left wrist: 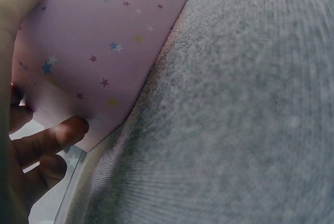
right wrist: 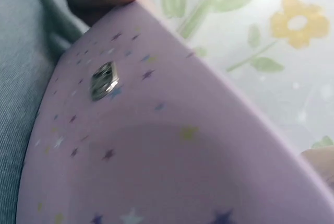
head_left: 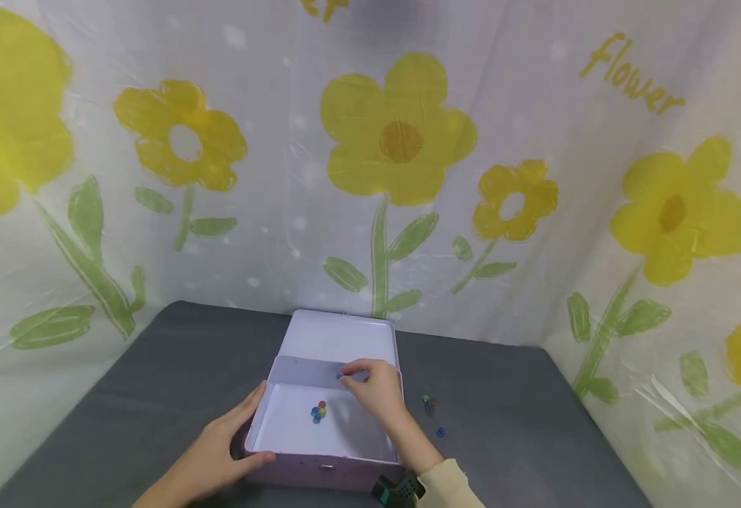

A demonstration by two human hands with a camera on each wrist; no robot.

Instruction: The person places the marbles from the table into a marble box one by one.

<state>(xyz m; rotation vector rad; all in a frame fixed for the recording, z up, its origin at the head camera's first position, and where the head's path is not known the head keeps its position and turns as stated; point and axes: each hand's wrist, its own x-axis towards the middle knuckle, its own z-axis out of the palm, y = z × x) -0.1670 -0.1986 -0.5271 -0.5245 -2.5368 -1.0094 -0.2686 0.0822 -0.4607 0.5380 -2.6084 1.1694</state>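
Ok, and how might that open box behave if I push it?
The box is probably stiff, since its walls stand straight. Low and wide, it would likely slide before tipping. The small coloured pieces clustered inside may roll, since they look rounded.

Shiny metal clasp (right wrist: 104, 81), smooth box (right wrist: 151, 156)

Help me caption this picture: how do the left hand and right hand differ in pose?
The left hand grips the near left corner of the box, while the right hand hovers over its inside. The left hand spreads wide between thumb and fingers; the right hand pinches a small dark-blue piece. Both hands are bare.
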